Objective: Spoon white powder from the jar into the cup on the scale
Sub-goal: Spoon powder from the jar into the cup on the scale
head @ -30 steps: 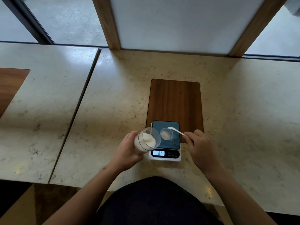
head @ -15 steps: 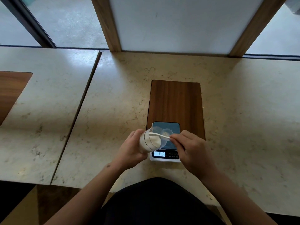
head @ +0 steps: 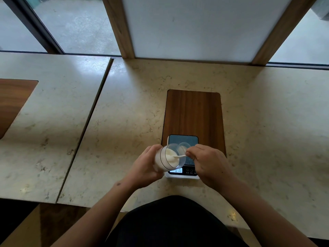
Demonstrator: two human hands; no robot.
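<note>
My left hand grips a clear jar of white powder, tilted with its mouth toward the right, just above the left front of the scale. My right hand pinches a small white spoon, whose bowl is inside the jar's mouth in the powder. A small clear cup stands on the scale's dark platform, partly hidden behind the jar and my right fingers. The scale's lit display shows digits below the jar.
The scale sits at the near end of a wooden board set in a pale marble table. A second table adjoins on the left across a dark seam. A wood-framed panel and windows line the far edge.
My right hand has swung the spoon left from over the cup into the jar's mouth. The jar has tilted further and shifted slightly right.
</note>
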